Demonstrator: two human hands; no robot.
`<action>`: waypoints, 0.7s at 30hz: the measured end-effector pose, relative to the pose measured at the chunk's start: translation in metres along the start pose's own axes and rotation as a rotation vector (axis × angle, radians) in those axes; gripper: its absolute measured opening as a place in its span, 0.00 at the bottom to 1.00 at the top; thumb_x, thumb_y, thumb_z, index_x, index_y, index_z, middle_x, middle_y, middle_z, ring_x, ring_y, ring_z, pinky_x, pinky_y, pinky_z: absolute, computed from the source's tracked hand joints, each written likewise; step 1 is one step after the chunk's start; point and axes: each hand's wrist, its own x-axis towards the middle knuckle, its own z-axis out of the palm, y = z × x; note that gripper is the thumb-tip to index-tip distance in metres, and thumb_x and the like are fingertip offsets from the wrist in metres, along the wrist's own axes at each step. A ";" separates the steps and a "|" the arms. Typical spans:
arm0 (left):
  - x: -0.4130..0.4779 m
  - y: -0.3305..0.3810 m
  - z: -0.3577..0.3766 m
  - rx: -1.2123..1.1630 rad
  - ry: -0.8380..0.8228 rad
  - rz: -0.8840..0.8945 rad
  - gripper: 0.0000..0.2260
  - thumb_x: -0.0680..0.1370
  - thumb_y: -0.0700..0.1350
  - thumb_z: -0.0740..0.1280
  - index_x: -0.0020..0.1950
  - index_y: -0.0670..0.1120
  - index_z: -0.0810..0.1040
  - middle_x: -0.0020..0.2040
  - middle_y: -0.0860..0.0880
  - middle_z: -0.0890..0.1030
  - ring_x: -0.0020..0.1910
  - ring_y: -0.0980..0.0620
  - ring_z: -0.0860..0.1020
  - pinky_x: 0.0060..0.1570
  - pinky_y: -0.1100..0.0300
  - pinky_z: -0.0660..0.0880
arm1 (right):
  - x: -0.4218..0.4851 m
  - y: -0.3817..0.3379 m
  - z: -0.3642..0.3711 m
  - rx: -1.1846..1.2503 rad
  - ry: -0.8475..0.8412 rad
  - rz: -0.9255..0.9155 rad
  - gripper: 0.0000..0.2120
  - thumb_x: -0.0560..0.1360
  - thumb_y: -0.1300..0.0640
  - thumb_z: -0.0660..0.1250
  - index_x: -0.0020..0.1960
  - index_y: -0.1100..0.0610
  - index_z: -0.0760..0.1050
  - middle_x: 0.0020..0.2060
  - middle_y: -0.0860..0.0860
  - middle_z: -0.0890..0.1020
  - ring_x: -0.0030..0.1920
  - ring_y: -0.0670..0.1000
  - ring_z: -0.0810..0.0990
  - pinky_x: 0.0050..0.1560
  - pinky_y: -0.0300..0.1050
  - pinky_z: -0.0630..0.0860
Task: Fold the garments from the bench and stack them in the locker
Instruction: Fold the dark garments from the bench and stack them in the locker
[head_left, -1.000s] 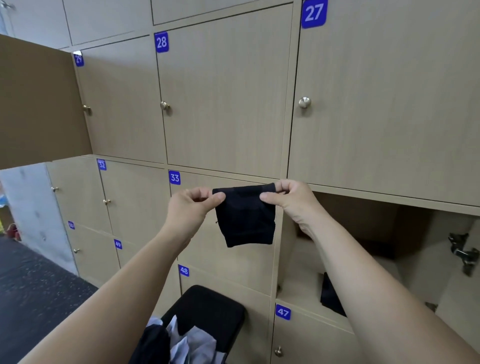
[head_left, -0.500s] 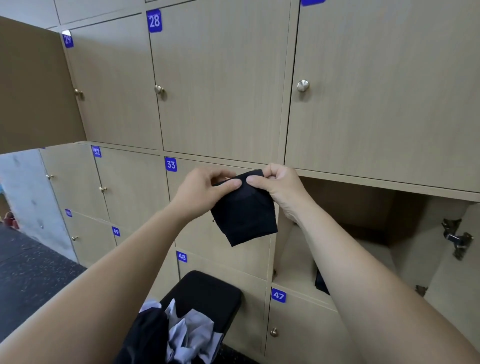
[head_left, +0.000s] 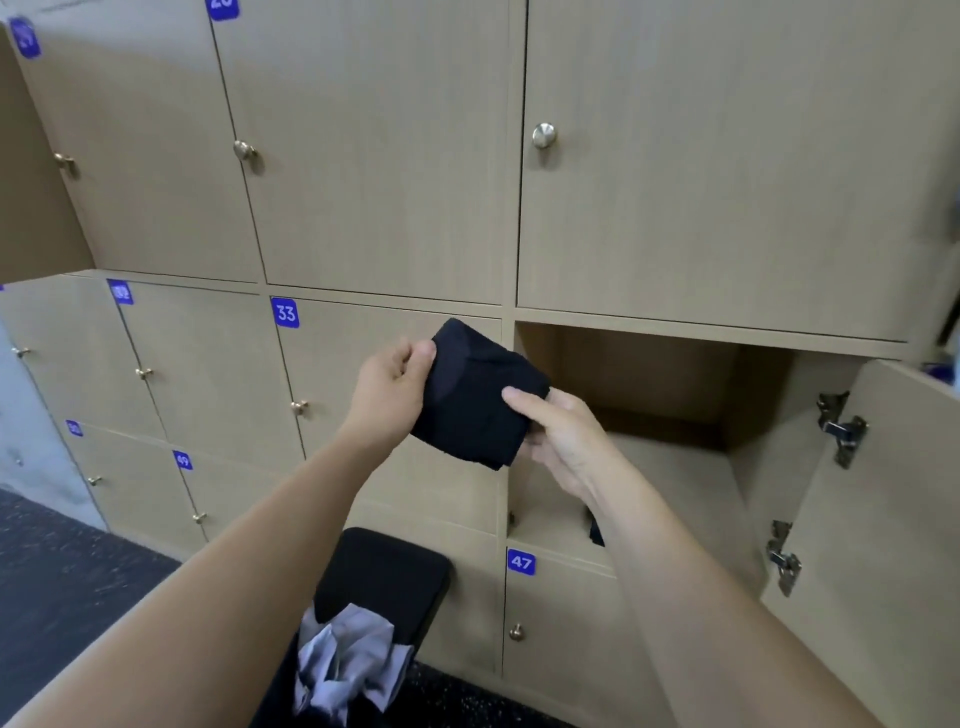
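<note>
1. I am watching the left fingers (head_left: 410, 358) curling round the upper left edge of the black garment (head_left: 475, 400), thumb on the front, gripping it.
2. The right fingers (head_left: 524, 402) are pinching the garment's right side, with the index finger lying across the front and the others tucking behind the cloth.
3. The left hand (head_left: 392, 389) and right hand (head_left: 563, 436) are holding the garment in the air as a small, tilted, folded packet. It is hanging just left of the mouth of the open locker (head_left: 649, 374), in front of the door labelled 33 (head_left: 285, 313).
4. Both bare forearms (head_left: 249, 571) are reaching up from the bottom of my view towards the locker.
5. Low at the locker's front left, a dark item (head_left: 596, 530) is showing behind the right wrist; I am not able to tell what it is.
6. The locker's door (head_left: 883, 519) is standing swung out to its right, with two metal hinges (head_left: 841, 431) showing on it.
7. Below and left of the locker, the black bench (head_left: 384, 571) is carrying a crumpled grey garment (head_left: 348, 660) at its near end.
8. Directly under the locker, the door labelled 47 (head_left: 521, 562) is sitting closed.
</note>
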 end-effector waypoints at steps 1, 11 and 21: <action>-0.005 -0.003 0.011 -0.009 0.054 -0.026 0.18 0.83 0.51 0.57 0.43 0.37 0.69 0.36 0.47 0.70 0.35 0.53 0.67 0.37 0.58 0.65 | -0.002 0.003 0.001 0.057 0.056 0.017 0.13 0.77 0.53 0.68 0.61 0.54 0.75 0.56 0.49 0.83 0.56 0.52 0.81 0.47 0.46 0.80; -0.037 -0.063 0.111 0.019 -0.019 -0.237 0.21 0.81 0.58 0.58 0.36 0.43 0.66 0.32 0.48 0.66 0.31 0.51 0.66 0.33 0.60 0.64 | -0.012 0.064 -0.054 -0.578 0.669 -0.156 0.16 0.81 0.47 0.59 0.40 0.57 0.66 0.32 0.48 0.70 0.36 0.48 0.70 0.41 0.46 0.69; -0.040 -0.142 0.203 -0.091 -0.354 -0.736 0.04 0.77 0.35 0.65 0.44 0.39 0.79 0.46 0.39 0.82 0.47 0.41 0.80 0.52 0.47 0.78 | -0.007 0.137 -0.171 -0.651 0.583 0.226 0.09 0.81 0.54 0.60 0.45 0.58 0.72 0.41 0.51 0.75 0.43 0.52 0.75 0.48 0.50 0.72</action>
